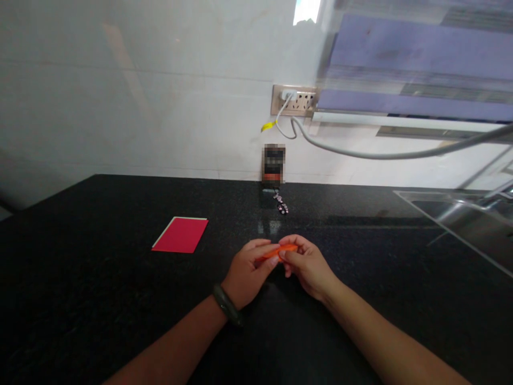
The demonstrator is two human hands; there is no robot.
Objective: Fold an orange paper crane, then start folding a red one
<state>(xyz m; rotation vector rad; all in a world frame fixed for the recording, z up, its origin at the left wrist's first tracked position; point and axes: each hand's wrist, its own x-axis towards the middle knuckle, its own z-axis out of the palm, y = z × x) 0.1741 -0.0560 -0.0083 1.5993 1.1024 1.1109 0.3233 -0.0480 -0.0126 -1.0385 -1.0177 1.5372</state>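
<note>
Both my hands meet over the middle of a black stone counter (pixel 100 278). My left hand (pixel 247 271), with a dark bangle on its wrist, and my right hand (pixel 306 264) pinch a small folded piece of orange paper (pixel 279 251) between their fingertips. The fingers of both hands are closed on it. A stack of red paper sheets (pixel 180 235) lies flat on the counter to the left, apart from my hands.
A small dark device (pixel 273 166) leans against the white wall at the counter's back, with a little trinket (pixel 281 205) lying before it. A wall socket (pixel 293 100) holds a plug and grey cable (pixel 360 154). A steel sink (pixel 460 214) is at right.
</note>
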